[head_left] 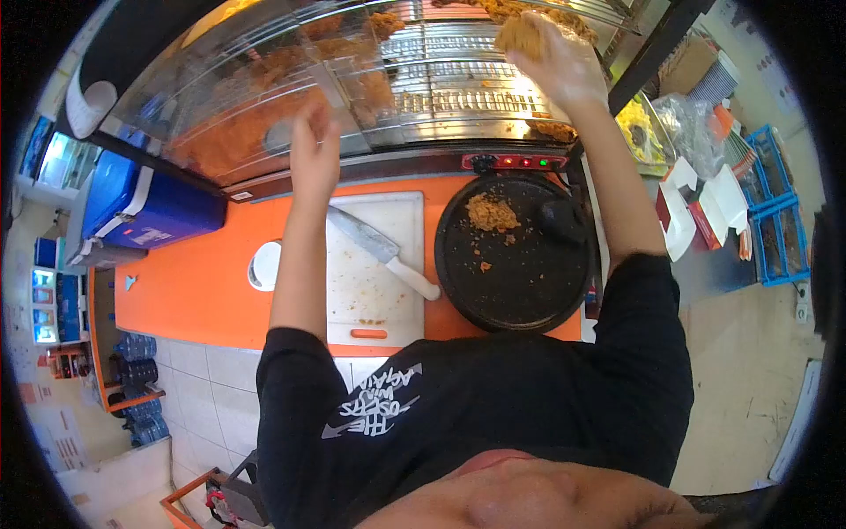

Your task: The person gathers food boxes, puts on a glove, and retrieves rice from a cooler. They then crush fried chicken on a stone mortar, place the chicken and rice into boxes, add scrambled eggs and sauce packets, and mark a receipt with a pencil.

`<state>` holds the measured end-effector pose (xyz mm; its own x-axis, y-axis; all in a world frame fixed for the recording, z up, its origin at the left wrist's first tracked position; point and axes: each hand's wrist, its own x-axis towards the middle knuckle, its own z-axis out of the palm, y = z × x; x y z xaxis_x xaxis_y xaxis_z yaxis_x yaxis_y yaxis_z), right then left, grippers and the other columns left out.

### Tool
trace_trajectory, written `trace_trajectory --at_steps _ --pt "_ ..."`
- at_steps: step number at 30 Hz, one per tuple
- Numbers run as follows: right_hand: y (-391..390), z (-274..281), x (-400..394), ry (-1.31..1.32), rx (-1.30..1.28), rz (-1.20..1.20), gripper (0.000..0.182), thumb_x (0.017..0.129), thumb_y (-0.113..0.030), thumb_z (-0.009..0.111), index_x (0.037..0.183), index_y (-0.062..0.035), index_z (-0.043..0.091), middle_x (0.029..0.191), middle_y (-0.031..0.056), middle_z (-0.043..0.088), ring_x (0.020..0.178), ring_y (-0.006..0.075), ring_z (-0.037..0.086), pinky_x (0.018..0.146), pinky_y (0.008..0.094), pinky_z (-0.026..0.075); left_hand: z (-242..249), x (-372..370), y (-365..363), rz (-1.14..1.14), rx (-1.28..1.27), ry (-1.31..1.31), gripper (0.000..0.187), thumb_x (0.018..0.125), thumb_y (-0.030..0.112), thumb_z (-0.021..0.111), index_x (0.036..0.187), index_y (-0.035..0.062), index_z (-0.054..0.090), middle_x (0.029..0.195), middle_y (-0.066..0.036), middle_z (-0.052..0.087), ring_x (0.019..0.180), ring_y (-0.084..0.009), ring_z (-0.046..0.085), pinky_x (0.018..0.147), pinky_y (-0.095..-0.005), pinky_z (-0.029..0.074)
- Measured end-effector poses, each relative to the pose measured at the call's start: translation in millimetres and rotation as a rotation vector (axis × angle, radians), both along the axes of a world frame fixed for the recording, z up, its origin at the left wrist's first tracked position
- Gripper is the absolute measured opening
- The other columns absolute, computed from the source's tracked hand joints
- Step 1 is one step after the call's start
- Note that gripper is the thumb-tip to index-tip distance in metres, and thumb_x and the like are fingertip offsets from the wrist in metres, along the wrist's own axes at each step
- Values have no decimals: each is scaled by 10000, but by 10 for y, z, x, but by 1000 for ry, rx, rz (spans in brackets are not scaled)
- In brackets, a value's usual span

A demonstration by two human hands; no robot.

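Observation:
My right hand (pixel 564 70), in a thin clear glove, is closed around a piece of fried chicken (pixel 522 37) at the open side of the lit display warmer (pixel 524 150). More fried pieces lie on its wire racks. At the sliding glass door (pixel 238 115), my left hand (pixel 315 150) is raised near the panel's edge, fingers blurred and loosely apart, holding nothing visible. Below, a knife (pixel 374 242) with a white handle rests across a white cutting board (pixel 374 309). Beside it, a round black tray (pixel 511 295) carries a heap of crumbs (pixel 492 213) and a dark rounded object (pixel 560 220).
The orange counter (pixel 194 282) holds a round white container (pixel 264 266) left of the board and a blue cooler box (pixel 159 203) farther left. Opened cardboard boxes (pixel 705 207) and blue baskets (pixel 775 207) stand on the right. Control lights line the warmer's red panel (pixel 515 162).

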<state>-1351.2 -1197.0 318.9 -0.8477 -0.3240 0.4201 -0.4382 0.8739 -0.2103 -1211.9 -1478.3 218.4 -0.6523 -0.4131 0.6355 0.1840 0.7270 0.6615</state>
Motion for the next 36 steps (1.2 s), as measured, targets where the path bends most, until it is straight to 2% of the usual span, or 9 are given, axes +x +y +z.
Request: trace_trajectory --at_steps 5,18,20,21,24,29,32,35,36 --pt "782 -1355 1218 -187 70 556 584 644 -324 691 1162 -151 484 1133 127 533 1015 327 517 871 424 387 226 -498 349 127 200 101 383 762 126 577 1060 -75 445 982 -145 527 882 -196 523 783 -286 422" --pt "1454 -2428 660 -515 535 -1 735 734 -412 637 1311 -99 306 945 193 568 787 315 569 715 405 452 425 -922 1659 -370 -163 3 471 707 118 588 1111 -43 406 1005 -238 504 971 -392 487 873 -400 382" --pt "1578 -2788 591 -726 -576 -185 758 726 -413 652 1278 -16 315 815 155 595 676 260 593 626 370 478 364 -1041 1892 -371 -183 86 465 715 133 587 1114 -36 417 1001 -249 506 977 -393 482 882 -401 375" --pt "1673 -2782 625 -719 -568 -188 758 726 -413 652 1278 -16 315 815 155 595 676 260 593 626 370 478 352 -1116 1995 -398 -198 109 463 722 147 583 1112 -39 418 1010 -259 501 994 -387 477 888 -402 372" --pt "1707 -1801 1163 -1240 -1617 396 754 657 -293 744 1239 -15 354 891 141 584 721 201 602 656 327 502 613 -1053 2195 -558 -130 -59 476 740 175 573 1128 -48 411 1047 -282 486 1028 -378 466 902 -399 365" --pt "1332 -1226 1704 -401 -571 117 716 677 -192 732 1275 -114 345 1087 143 546 965 243 563 816 336 471 483 -722 2006 -876 -90 -196 584 755 228 584 1205 -73 365 1124 -281 477 1055 -354 477 910 -368 368" --pt "818 -1725 1860 -903 126 -293 689 732 -263 662 1309 -275 285 1193 217 480 1054 344 517 904 379 399 186 -385 1456 -1002 -176 -223 494 782 217 574 1176 -36 418 1088 -204 524 1004 -278 519 873 -341 396" --pt "1283 -2588 1235 -644 -127 107 600 728 -276 664 1259 -200 395 1111 195 550 975 302 569 850 373 442 -44 428 768 -1055 -4 -541 379 857 235 501 1172 24 476 1136 -126 530 1060 -210 498 904 -309 377" --pt "1007 -1871 1294 -1092 -348 -214 565 719 -247 669 1228 -158 440 1084 171 568 952 272 577 837 344 450 -167 731 525 -1022 86 -799 367 862 245 496 1155 23 490 1125 -110 543 1042 -195 505 892 -310 384"
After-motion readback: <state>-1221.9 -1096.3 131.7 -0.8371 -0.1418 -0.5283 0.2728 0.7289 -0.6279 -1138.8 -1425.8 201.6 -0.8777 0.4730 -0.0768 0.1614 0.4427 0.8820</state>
